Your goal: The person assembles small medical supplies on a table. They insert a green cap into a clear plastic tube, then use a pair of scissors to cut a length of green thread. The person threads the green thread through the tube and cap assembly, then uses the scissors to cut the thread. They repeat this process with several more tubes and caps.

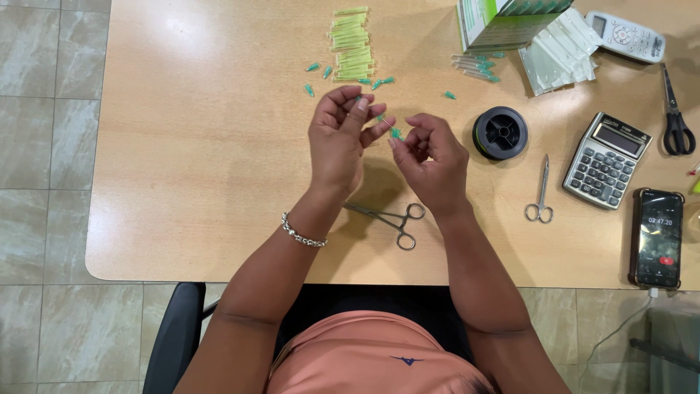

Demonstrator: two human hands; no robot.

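Observation:
My left hand [339,138] and my right hand [432,162] are raised together above the wooden table [204,160]. Between their fingertips they pinch a small green-hubbed needle piece [394,133], with a thin part running toward the left fingers. Beyond the hands lies a pile of yellow-green capped pieces [351,44], and several loose green caps [321,73] are scattered around it. Metal forceps [390,217] lie on the table just under my wrists.
A black spool [500,132] sits right of the hands, with small scissors [540,193], a calculator [607,160], a phone [658,238], black-handled scissors [676,117], a remote [625,35], an open box [503,22] and clear packets [561,51] further right.

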